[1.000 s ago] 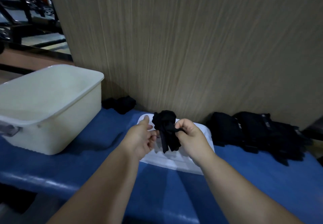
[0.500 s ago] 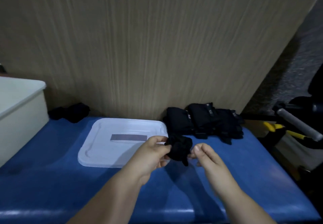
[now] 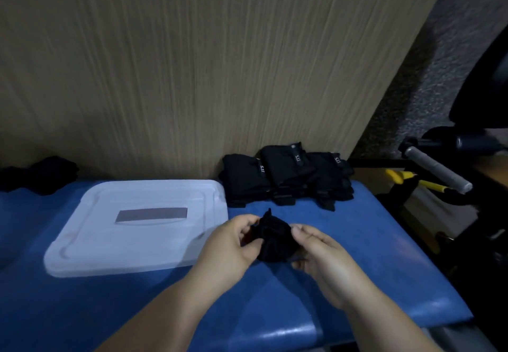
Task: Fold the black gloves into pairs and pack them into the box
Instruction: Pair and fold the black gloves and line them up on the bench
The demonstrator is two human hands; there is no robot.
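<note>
The balled glove pair (image 3: pixel 275 241) was gripped over the blue bench (image 3: pixel 371 263), right of the white lid (image 3: pixel 132 241): left hand (image 3: pixel 233 244) pinching, right hand (image 3: pixel 321 252) cupping with curled fingers. The step called for a tight final tuck before release, lest the pair unroll.

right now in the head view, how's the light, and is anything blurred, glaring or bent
Head view: dim, bluish light, so the glove bundle between the left hand and right hand reads as a near featureless black mass. Head view: glare streaks on the blue bench front edge. Head view: the wood panel grain looks smeared, its right edge leaning, likely wide-angle distortion.
</note>
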